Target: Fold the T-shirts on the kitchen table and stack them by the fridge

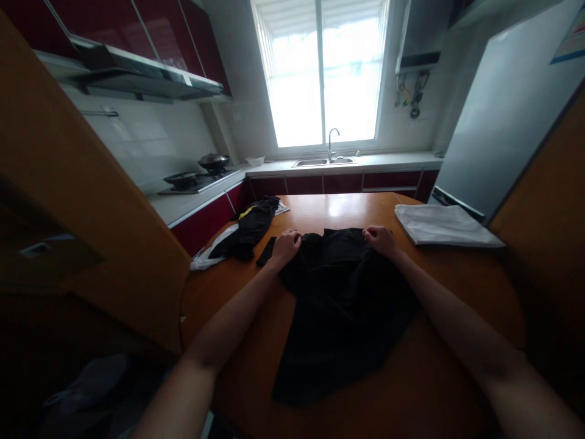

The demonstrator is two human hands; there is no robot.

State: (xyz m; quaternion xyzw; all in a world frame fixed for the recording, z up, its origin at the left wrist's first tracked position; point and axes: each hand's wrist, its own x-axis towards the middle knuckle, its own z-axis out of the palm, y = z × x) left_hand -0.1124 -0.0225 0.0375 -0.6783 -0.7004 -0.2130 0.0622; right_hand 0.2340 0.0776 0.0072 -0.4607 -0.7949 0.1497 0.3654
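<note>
A black garment (pixel 338 317), perhaps a shirt, lies spread and wrinkled over the wooden table (pixel 461 305), its lower part reaching toward me. Its far left edge is pinched by my left hand (pixel 287 246), fingers closed. At the far right edge, my right hand (pixel 380 239) also grips the cloth with closed fingers. A dark sleeve-like piece sticks out left of my left hand. Dim light hides the garment's exact kind and folds.
Dark clothes with a yellow stripe (pixel 251 222) and some white cloth (pixel 212 253) lie at the table's left. Folded white cloth (pixel 445 224) rests at the right. Beyond are a sink (pixel 324 162), a stove with pans (pixel 214 161) and a fridge (pixel 498 110).
</note>
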